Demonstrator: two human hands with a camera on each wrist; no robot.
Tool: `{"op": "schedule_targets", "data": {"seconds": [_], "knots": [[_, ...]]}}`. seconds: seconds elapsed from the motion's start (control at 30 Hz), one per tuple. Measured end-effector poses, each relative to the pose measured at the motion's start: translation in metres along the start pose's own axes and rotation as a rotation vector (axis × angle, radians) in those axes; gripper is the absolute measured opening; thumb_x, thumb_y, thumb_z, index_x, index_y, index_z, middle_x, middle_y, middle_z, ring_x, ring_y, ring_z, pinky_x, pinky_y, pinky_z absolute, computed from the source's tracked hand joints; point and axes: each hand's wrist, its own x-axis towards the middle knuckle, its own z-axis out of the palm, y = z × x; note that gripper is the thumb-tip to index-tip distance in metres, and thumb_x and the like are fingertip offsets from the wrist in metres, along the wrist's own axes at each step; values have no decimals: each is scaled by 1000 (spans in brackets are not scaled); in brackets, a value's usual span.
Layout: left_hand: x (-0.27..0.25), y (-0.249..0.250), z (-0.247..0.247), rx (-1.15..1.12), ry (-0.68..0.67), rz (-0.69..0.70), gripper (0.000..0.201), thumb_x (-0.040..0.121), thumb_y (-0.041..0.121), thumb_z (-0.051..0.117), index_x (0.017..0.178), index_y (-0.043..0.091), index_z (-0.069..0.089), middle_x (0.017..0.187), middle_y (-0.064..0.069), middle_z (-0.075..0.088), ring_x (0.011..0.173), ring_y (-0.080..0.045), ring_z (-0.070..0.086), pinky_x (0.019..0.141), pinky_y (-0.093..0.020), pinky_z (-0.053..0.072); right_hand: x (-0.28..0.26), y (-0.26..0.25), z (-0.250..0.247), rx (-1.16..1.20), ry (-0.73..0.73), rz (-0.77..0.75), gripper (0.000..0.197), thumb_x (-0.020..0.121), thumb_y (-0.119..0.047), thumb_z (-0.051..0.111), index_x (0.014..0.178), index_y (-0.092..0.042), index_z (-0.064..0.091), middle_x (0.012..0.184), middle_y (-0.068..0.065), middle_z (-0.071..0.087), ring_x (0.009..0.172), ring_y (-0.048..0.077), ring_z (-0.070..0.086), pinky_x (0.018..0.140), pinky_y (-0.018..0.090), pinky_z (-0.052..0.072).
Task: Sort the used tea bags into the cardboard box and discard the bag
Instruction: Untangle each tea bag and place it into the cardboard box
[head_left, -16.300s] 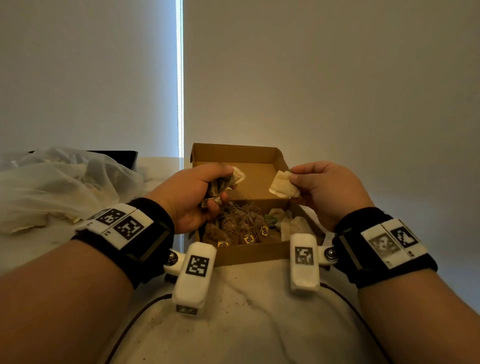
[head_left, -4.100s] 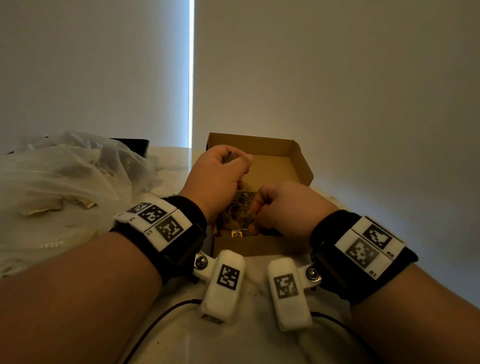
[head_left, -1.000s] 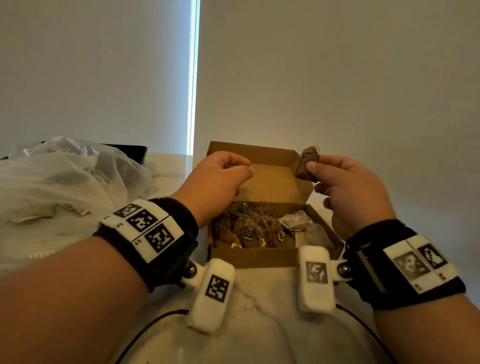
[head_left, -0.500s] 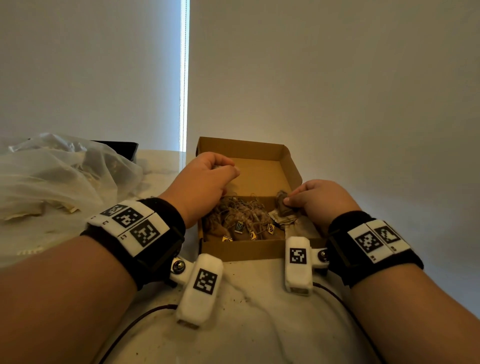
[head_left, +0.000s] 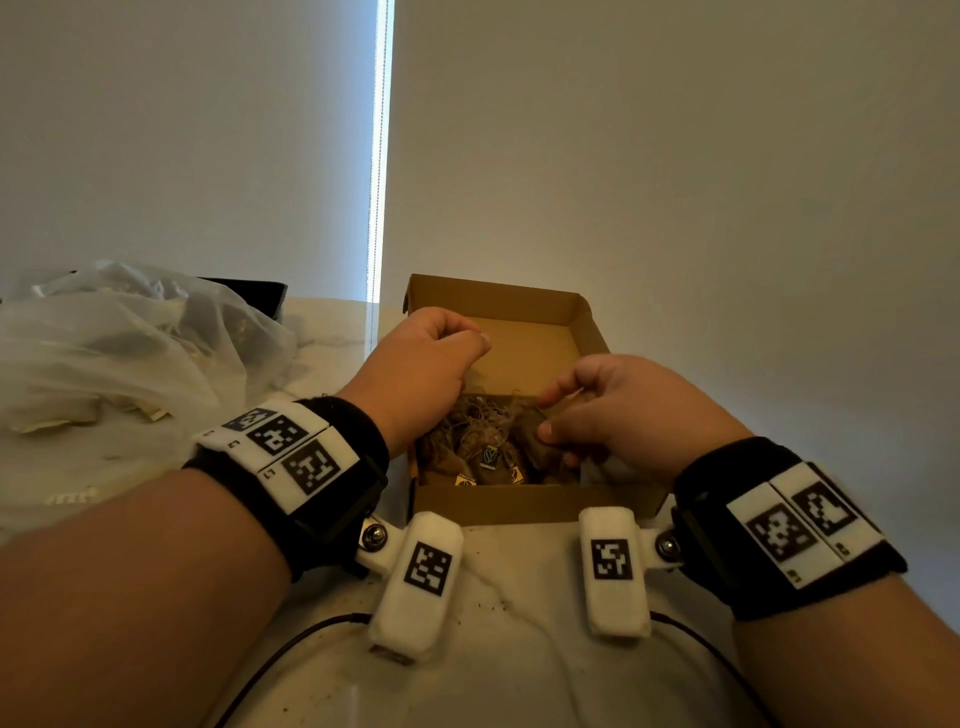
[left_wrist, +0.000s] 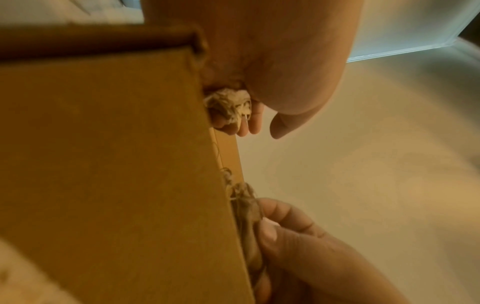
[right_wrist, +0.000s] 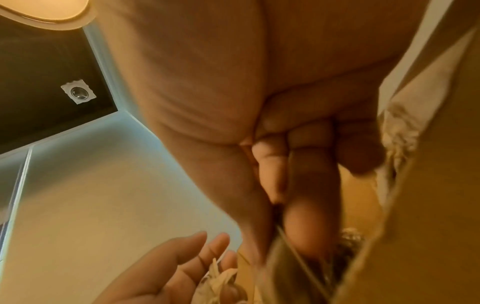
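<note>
An open cardboard box (head_left: 519, 506) stands on the pale tabletop and holds a tangled pile of used tea bags (head_left: 478, 441) with strings and tags. My left hand (head_left: 475, 338) hovers over the box's back left corner, its fingers curled round a pale crumpled clump of tea bags (left_wrist: 228, 107). Low inside the box, my right hand (head_left: 556, 415) pinches a brown tea bag (head_left: 535, 444) between thumb and fingers; the same tea bag (left_wrist: 246, 216) shows beside the box wall (left_wrist: 116, 164). A crumpled clear plastic bag (head_left: 119, 353) with pale scraps inside lies to the left.
A plain wall rises just behind and to the right of the box. A dark flat object (head_left: 254, 296) sits behind the plastic bag. Thin black cables (head_left: 291, 639) and tea crumbs (head_left: 488, 605) lie on the tabletop in front of the box.
My right hand has moved from the box's right side toward the middle of the pile and now pinches a brown tea bag. My left hand has stayed above the box's back left.
</note>
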Motion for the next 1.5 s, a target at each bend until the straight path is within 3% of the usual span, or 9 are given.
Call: {"op": "schedule_targets", "data": {"seconds": [0.2,0.5,0.73,0.83,0.93,1.13,1.23,1.37,1.5], "knots": [[-2,0,1,25,-13,0,13,99,32,54,106,25,62,103,-12,68,79,-16,57,70,-32,50,-5,-9,8,-354,-123,62,6,80,-20,77,85,-22,74,93,-4,75,92,15,67,79,27,52],[3,-2,1,56,-44,1,32,106,33,36,113,16,63,98,1,62,79,-10,58,61,-19,43,2,-18,28,-616,-74,55,18,94,-20,59,109,-15,67,109,7,68,103,25,63,92,35,54],[8,4,-9,-443,-63,-124,73,101,62,21,109,6,67,85,-12,62,64,-19,57,62,-31,47,-5,-9,19,-204,62,-59,18,87,-26,70,102,-28,61,91,-3,63,74,10,62,54,19,47],[5,13,-11,-540,-76,-155,78,99,66,19,115,6,65,85,-10,63,64,-19,57,57,-29,44,-3,-8,23,-2,219,-260,13,89,-24,68,98,-32,62,88,0,63,72,11,60,59,21,51],[0,20,-9,-689,-118,-179,83,96,70,22,125,2,60,97,-17,62,70,-23,58,58,-31,44,-3,-10,30,78,293,-351,1,90,-30,69,89,-30,68,81,-8,67,70,1,61,57,10,47],[-7,21,4,-734,-247,-197,82,94,69,29,127,0,58,89,-19,59,79,-30,59,71,-37,47,1,-8,37,181,330,-198,31,90,-55,62,87,-24,66,74,-10,67,65,3,60,55,17,42],[-9,22,7,-717,-297,-189,75,98,64,28,128,1,58,89,-19,64,82,-30,63,74,-37,50,2,-8,37,212,336,-190,24,88,-52,65,90,-28,67,81,-12,71,70,0,64,51,10,42],[-10,22,8,-669,-314,-158,72,98,62,27,130,6,58,102,-23,61,85,-29,64,74,-37,52,4,-6,37,255,291,-159,14,87,-40,71,87,-25,71,86,-8,74,79,7,70,58,18,49],[-8,19,10,-559,-302,-158,68,95,63,33,127,10,59,103,-18,55,70,-22,57,51,-28,44,6,-5,36,340,273,-129,10,88,-32,72,88,-22,71,89,-3,74,81,13,71,62,25,53]]}}
